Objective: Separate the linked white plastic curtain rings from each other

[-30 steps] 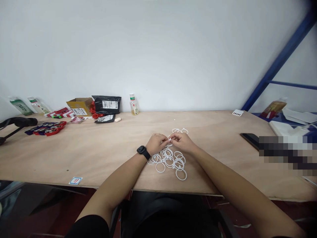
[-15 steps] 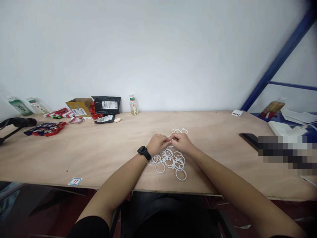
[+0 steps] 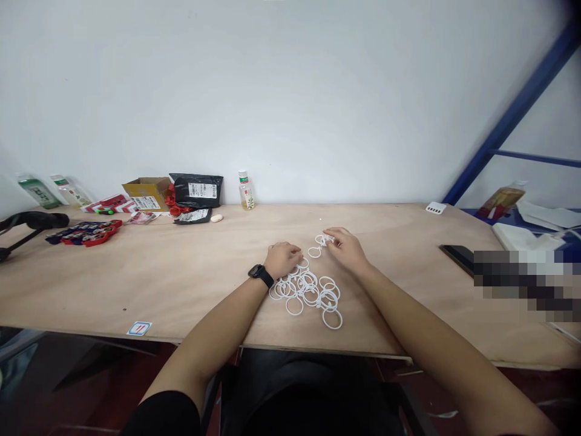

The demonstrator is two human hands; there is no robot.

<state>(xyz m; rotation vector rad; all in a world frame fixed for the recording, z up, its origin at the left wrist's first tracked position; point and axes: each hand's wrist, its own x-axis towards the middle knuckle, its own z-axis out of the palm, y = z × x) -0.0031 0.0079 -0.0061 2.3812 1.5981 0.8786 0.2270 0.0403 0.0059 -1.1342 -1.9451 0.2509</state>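
Note:
Several white plastic rings with small clasps [image 3: 310, 295] lie in an overlapping pile on the wooden table. My left hand [image 3: 282, 259], with a black watch on its wrist, is at the pile's upper left edge. Its fingers are curled on a white ring [image 3: 304, 263] there. Further back and to the right, my right hand [image 3: 347, 249] has its fingertips closed on a white ring of a smaller group [image 3: 315, 252]. The fingers partly hide that group.
A bottle [image 3: 246, 192], black parcel bags [image 3: 198, 190] and an open cardboard box [image 3: 147, 194] stand along the wall. Red and blue items [image 3: 85, 232] lie at left. A phone [image 3: 460, 257] and white charger [image 3: 435, 208] are at right.
My hands were together over a ring and have come apart. The right has moved back and right to the smaller group; the left has shifted slightly left, beside the pile.

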